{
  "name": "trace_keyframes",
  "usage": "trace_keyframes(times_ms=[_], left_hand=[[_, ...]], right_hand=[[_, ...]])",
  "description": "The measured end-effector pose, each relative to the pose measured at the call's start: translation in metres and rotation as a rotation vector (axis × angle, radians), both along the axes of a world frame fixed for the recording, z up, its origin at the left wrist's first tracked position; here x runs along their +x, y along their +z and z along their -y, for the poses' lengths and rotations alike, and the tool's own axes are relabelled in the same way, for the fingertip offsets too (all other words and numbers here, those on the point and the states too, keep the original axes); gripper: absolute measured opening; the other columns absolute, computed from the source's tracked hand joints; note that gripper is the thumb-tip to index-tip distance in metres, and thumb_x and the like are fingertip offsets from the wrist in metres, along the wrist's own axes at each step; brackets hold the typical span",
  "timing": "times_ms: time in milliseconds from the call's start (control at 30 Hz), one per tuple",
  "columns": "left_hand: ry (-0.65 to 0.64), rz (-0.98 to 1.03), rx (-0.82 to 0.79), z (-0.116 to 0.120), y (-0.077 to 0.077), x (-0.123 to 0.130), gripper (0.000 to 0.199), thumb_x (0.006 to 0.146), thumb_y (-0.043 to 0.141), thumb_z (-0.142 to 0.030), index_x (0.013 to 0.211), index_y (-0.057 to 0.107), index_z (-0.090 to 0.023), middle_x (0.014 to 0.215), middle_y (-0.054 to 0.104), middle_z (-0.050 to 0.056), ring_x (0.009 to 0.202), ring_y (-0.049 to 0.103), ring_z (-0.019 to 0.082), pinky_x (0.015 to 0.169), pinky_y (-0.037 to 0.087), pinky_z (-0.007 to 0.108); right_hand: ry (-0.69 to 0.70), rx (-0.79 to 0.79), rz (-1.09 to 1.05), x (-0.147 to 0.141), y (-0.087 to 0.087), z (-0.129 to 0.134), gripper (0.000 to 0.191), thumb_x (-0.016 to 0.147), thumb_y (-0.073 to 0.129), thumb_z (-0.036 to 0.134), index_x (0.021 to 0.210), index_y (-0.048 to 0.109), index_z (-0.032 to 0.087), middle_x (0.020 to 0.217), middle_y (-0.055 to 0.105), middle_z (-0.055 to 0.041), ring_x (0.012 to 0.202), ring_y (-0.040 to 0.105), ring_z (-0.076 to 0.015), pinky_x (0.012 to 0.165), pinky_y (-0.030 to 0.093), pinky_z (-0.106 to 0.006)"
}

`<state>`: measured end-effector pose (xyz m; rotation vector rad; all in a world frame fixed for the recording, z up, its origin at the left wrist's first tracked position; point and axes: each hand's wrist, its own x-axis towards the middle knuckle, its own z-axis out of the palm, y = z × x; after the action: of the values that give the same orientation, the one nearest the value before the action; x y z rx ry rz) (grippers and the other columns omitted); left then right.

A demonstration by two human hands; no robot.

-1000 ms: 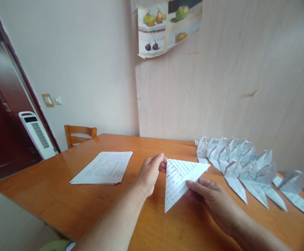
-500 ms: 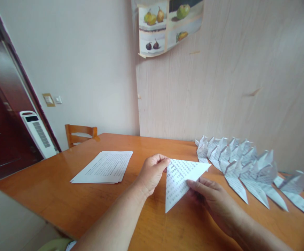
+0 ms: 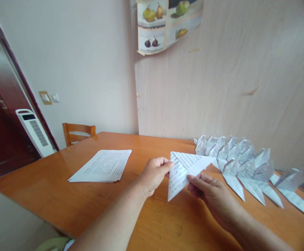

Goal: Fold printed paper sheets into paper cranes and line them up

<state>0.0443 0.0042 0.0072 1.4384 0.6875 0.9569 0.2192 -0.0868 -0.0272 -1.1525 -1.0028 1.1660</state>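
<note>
Printed paper folded into a triangle (image 3: 184,169) is held up over the table between both hands, one point aimed down and another to the right. My left hand (image 3: 155,174) pinches its left edge between thumb and fingers. On the lower right edge, my right hand (image 3: 206,188) grips it with the thumb on the front face; the fingers behind are partly hidden. To the right stand rows of folded paper pieces (image 3: 234,167) with raised peaks and long flat tails.
A stack of printed sheets (image 3: 102,166) lies on the wooden table (image 3: 49,188) at the left. Beyond the table's far left edge is a wooden chair (image 3: 79,131). The wall (image 3: 167,97) borders the back, with fruit pictures (image 3: 164,26) hung on it.
The folded paper has risen slightly and turned a little in my hands. My left hand's pinch has shifted down along the left edge. The whole view has moved slightly.
</note>
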Motion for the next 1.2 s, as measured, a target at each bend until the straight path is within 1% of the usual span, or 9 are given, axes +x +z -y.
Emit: trace_keyframes(times_ms=[167,300,400,500,600,700,833,1033,1200], left_hand=[[0.015,0.007,0.022,0.002,0.001,0.001,0.023,0.082,0.070,-0.035,0.073,0.064,-0.015,0.070,0.063,0.002,0.066,0.054,0.013,0.066,0.042,0.027],[0.009,0.031,0.015,0.002,0.003,0.001,0.024,0.082,0.071,-0.037,0.078,0.065,-0.015,0.076,0.064,0.003,0.071,0.055,0.014,0.069,0.043,0.028],[0.048,0.092,0.013,-0.001,0.002,0.000,0.027,0.082,0.071,-0.042,0.080,0.065,-0.016,0.077,0.063,0.002,0.071,0.053,0.013,0.070,0.041,0.027],[0.094,0.137,-0.034,-0.007,-0.001,-0.002,0.027,0.079,0.074,-0.040,0.074,0.062,-0.016,0.070,0.059,0.000,0.066,0.048,0.011,0.066,0.037,0.026],[0.096,0.169,-0.116,-0.014,-0.007,-0.003,0.029,0.077,0.075,-0.039,0.069,0.058,-0.016,0.065,0.055,-0.002,0.062,0.046,0.010,0.063,0.035,0.025],[0.088,0.194,-0.177,-0.021,-0.012,-0.003,0.031,0.075,0.074,-0.041,0.069,0.056,-0.017,0.064,0.054,-0.002,0.059,0.045,0.010,0.059,0.033,0.025],[0.076,0.232,-0.241,-0.027,-0.017,-0.003,0.031,0.073,0.074,-0.041,0.071,0.055,-0.017,0.066,0.055,-0.001,0.059,0.047,0.011,0.057,0.034,0.025],[0.046,0.244,-0.279,-0.031,-0.023,-0.003,0.026,0.076,0.071,-0.039,0.073,0.057,-0.017,0.069,0.060,0.001,0.063,0.054,0.013,0.060,0.038,0.026],[0.044,0.236,-0.286,-0.029,-0.023,-0.003,0.027,0.076,0.071,-0.038,0.071,0.056,-0.017,0.066,0.058,0.000,0.061,0.053,0.012,0.059,0.037,0.026]], right_hand=[[-0.002,0.006,0.015,0.000,0.001,0.000,0.035,0.086,0.068,0.049,0.068,0.064,0.019,0.069,0.059,-0.0009,0.066,0.046,-0.0151,0.066,0.033,-0.031],[0.004,0.010,0.022,0.001,0.001,0.000,0.034,0.085,0.069,0.049,0.068,0.064,0.020,0.069,0.058,-0.0010,0.066,0.046,-0.0153,0.065,0.033,-0.031],[0.023,0.015,0.067,-0.001,0.003,0.002,0.036,0.085,0.068,0.049,0.066,0.061,0.020,0.066,0.056,-0.0004,0.064,0.043,-0.0149,0.064,0.032,-0.031],[0.057,0.013,0.114,-0.003,0.006,0.004,0.038,0.085,0.068,0.050,0.064,0.060,0.019,0.064,0.053,0.0003,0.062,0.041,-0.0142,0.063,0.031,-0.031],[0.099,0.055,0.107,-0.004,0.008,0.005,0.035,0.087,0.067,0.049,0.069,0.063,0.019,0.068,0.055,-0.0005,0.065,0.043,-0.0148,0.065,0.033,-0.031],[0.126,0.114,0.088,-0.002,0.010,0.007,0.034,0.090,0.064,0.048,0.073,0.067,0.019,0.073,0.059,-0.0024,0.070,0.048,-0.0161,0.068,0.036,-0.031],[0.138,0.137,0.083,-0.002,0.014,0.008,0.033,0.093,0.061,0.047,0.076,0.069,0.019,0.077,0.061,-0.0031,0.070,0.049,-0.0158,0.068,0.037,-0.031],[0.142,0.145,0.105,-0.003,0.015,0.009,0.034,0.094,0.060,0.047,0.075,0.067,0.019,0.075,0.060,-0.0020,0.069,0.048,-0.0152,0.068,0.036,-0.031],[0.106,0.131,0.118,-0.005,0.014,0.008,0.033,0.092,0.062,0.049,0.075,0.063,0.020,0.072,0.059,-0.0009,0.067,0.046,-0.0148,0.067,0.035,-0.031]])
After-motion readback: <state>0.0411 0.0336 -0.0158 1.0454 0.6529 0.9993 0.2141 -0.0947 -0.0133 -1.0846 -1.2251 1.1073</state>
